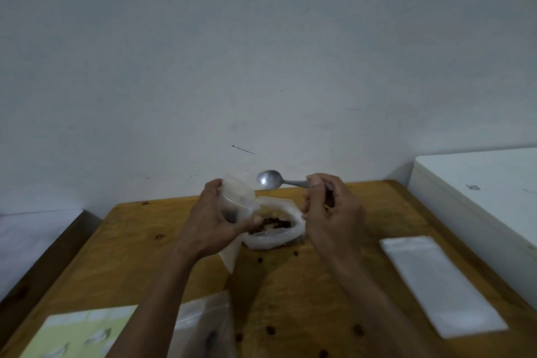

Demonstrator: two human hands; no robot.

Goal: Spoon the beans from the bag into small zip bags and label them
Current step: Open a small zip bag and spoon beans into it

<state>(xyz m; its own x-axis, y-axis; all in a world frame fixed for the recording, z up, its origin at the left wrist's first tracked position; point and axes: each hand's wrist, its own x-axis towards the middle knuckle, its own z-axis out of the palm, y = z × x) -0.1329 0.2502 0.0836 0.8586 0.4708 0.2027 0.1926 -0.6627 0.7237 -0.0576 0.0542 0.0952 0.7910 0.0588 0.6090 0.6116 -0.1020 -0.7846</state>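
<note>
Apparently empty, the metal spoon (269, 179) hangs over the open bean bag (274, 228).

Dim light, plain grey-white wall (261, 52) with dark scuff mark (244, 150), wooden table (290, 285) against it, white cabinet (479, 183) right

Small clear zip bag (236, 202) standing upright, mouth gaping, a few dark beans showing at its bottom. Metal spoon (269, 179) hovering level above, bowl empty. White bean bag (273, 238) sitting open on the table, dark beans (271, 224) showing inside.
</note>
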